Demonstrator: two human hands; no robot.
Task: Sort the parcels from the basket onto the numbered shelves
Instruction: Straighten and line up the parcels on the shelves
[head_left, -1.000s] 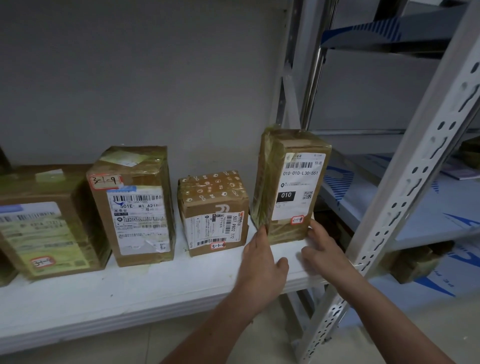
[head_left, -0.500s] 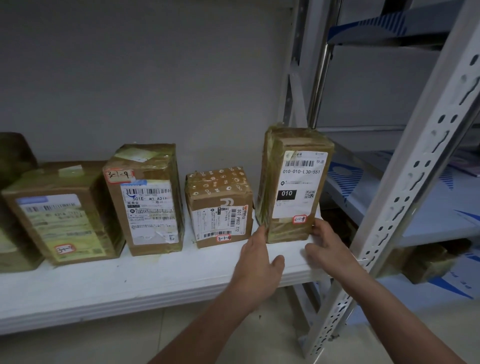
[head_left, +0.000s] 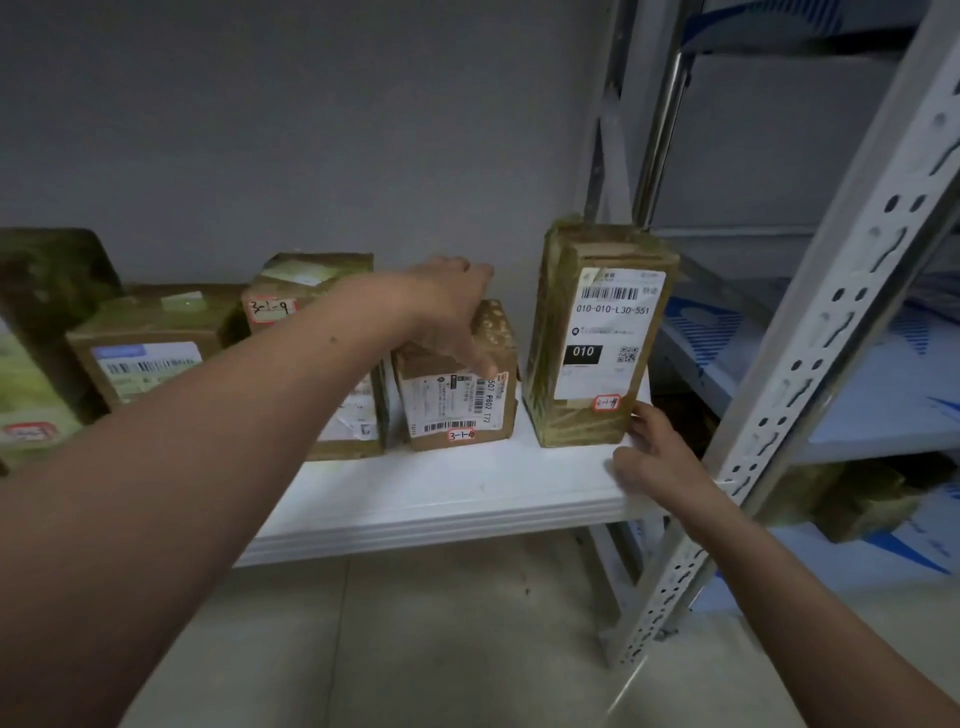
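Observation:
A tall taped parcel (head_left: 597, 332) labelled 010 stands upright at the right end of the white shelf (head_left: 457, 499). My right hand (head_left: 657, 452) touches its lower right corner with relaxed fingers. A small brown parcel (head_left: 467, 400) marked 3-1-10 stands to its left. My left hand (head_left: 452, 306) reaches over the top of this small parcel, fingers curved down onto its top and front. Further left stands the parcel marked 3-1-9 (head_left: 291, 296), partly hidden by my left forearm.
More taped parcels (head_left: 140, 343) line the shelf to the left. A perforated metal upright (head_left: 810, 343) stands close to my right hand. Behind it a second rack holds blue-printed shelves (head_left: 878, 395) and a parcel (head_left: 857, 499) lower down. Bare floor lies below.
My left hand has lifted from the shelf edge beside the tall parcel and moved up and left onto the top of the small parcel. My right hand stays at the tall parcel's corner.

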